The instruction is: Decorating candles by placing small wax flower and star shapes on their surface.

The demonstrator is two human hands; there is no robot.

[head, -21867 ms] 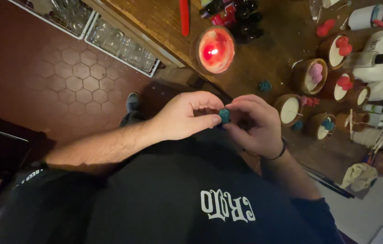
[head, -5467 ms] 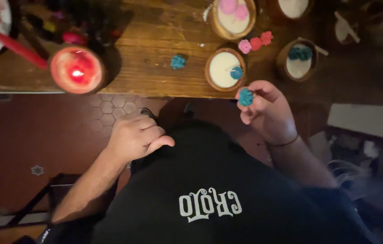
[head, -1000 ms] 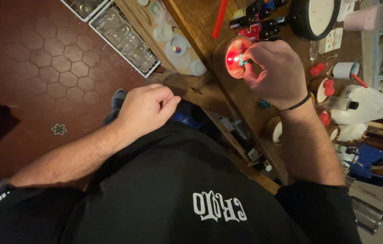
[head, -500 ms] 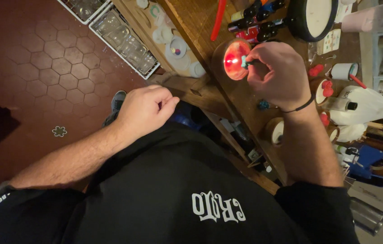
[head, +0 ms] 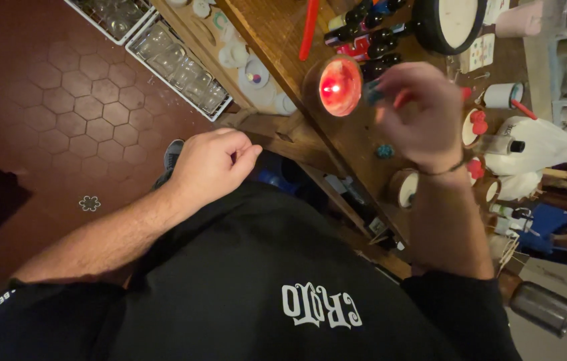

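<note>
So from my feed: the long wooden surface [head: 276,33] runs diagonally from far left to near right, cluttered with small candle pots and dark bottles [head: 363,40]. Racks of clear glass jars [head: 176,67] sit on the tiled floor to the left. The lit red candle [head: 340,87] glows on the surface, and the right hand [head: 417,113] hangs just right of it, fingertips pinched on a small teal wax piece [head: 373,93] right at the candle's rim. So the flame lies just left of that hand, clearly the nearer one. The left hand [head: 210,164] is loosely curled, holding nothing, well apart near my torso. Compared with half a second ago, the piece has pulled slightly back from over the flame; left hand hasn't budged.
</note>
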